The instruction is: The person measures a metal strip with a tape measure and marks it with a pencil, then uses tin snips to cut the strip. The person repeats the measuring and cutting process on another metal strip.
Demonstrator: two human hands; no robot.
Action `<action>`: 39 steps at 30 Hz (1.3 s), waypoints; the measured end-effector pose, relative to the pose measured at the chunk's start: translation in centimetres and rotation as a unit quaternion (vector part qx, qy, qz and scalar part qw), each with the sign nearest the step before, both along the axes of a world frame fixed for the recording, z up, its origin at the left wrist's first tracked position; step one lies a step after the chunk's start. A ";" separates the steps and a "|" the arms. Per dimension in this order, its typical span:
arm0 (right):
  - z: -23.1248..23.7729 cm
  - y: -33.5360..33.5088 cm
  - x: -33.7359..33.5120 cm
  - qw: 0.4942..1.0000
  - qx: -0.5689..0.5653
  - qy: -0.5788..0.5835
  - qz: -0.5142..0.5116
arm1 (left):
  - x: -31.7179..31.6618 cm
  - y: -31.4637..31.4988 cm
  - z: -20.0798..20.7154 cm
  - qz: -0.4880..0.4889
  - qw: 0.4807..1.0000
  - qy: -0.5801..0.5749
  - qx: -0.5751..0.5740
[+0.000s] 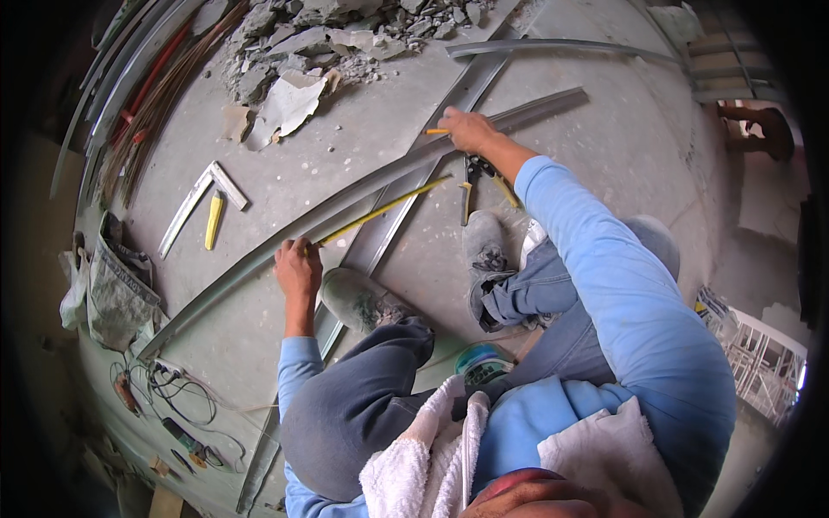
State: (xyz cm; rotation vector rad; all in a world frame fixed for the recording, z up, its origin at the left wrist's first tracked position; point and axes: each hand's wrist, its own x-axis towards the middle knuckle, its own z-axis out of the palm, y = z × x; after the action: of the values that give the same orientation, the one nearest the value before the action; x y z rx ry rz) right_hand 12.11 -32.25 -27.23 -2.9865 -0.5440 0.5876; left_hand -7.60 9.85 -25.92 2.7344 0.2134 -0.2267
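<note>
My left hand (298,268) is closed at the near edge of a long metal channel (363,186) that lies slantwise across the floor. From its fingers runs the yellow blade of a tape measure (384,210), slanting up to the right; the case, if in the hand, is hidden. My right hand (469,131) rests over the channel farther along, fingers closed around an orange-yellow pencil (436,131). Just below that hand lie tin snips (471,183) with yellow and black handles. A second metal channel (367,246) passes crosswise beneath the first, beside my left shoe.
Broken rubble (319,43) is heaped at the far side. Left of the channel lie a metal square (207,194) and a yellow utility knife (214,223). A fabric bag (125,289), corded power tools (186,440) and long rods (164,95) line the left. Another metal strip (561,46) lies far right.
</note>
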 end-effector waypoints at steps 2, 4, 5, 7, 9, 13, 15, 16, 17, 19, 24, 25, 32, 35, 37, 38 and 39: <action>-0.5 -1.3 0.0 0.979 0.095 -0.112 -0.140 | 0.1 -0.1 -0.3 0.033 0.999 -0.005 0.021; -1.2 -1.2 -0.8 0.894 0.226 -0.117 -0.368 | 0.5 -0.3 -0.7 0.047 0.998 -0.022 0.021; -1.8 -0.2 -1.7 0.800 0.304 -0.061 -0.514 | 0.7 -0.4 -0.8 0.051 0.998 -0.023 0.021; -2.6 2.5 -4.1 0.632 0.392 0.019 -0.669 | 1.2 -0.6 -1.2 0.054 0.998 -0.032 0.025; -3.4 5.8 -7.4 0.569 0.430 0.084 -0.696 | 1.8 -0.9 -1.7 0.051 0.997 -0.040 0.034; -4.6 10.0 -10.1 0.491 0.500 0.121 -0.703 | 2.3 -1.5 -2.6 0.039 0.997 -0.044 0.045; -5.2 10.7 -10.0 0.467 0.514 0.105 -0.712 | 2.3 -2.0 -3.1 0.041 0.997 -0.048 0.052; -5.6 10.8 -9.7 0.456 0.518 0.095 -0.717 | 2.3 -2.3 -3.3 0.046 0.997 -0.042 0.055; -5.9 10.8 -9.6 0.459 0.521 0.089 -0.715 | 2.3 -2.5 -3.6 0.049 0.996 -0.039 0.063; -6.4 10.6 -9.4 0.462 0.513 0.081 -0.719 | 2.4 -2.9 -4.0 0.048 0.995 -0.055 0.071; -6.8 10.1 -9.3 0.476 0.516 0.076 -0.708 | 2.8 -3.2 -4.7 0.048 0.993 -0.071 0.083; -6.7 10.1 -9.3 0.478 0.511 0.078 -0.710 | 2.9 -3.1 -4.8 0.047 0.993 -0.073 0.084; -5.8 9.9 -9.1 0.497 0.494 0.091 -0.708 | 2.9 -3.2 -5.6 0.046 0.990 -0.065 0.116; -5.5 9.8 -9.2 0.510 0.484 0.081 -0.707 | 2.7 -3.3 -6.0 0.050 0.989 -0.067 0.118; -5.2 9.5 -9.4 0.532 0.465 0.067 -0.704 | 2.6 -3.3 -6.1 0.048 0.988 -0.082 0.120; -5.0 9.1 -9.5 0.527 0.487 0.056 -0.694 | 2.6 -3.3 -6.1 0.051 0.988 -0.075 0.122; -4.8 8.6 -9.5 0.523 0.509 0.046 -0.682 | 2.5 -3.3 -6.1 0.051 0.988 -0.083 0.119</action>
State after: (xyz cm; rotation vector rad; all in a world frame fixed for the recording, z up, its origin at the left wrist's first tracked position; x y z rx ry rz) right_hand 2.56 -23.65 -32.04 -1.3747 1.0736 0.0853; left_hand -5.10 6.54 -32.07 2.9483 0.3546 0.0584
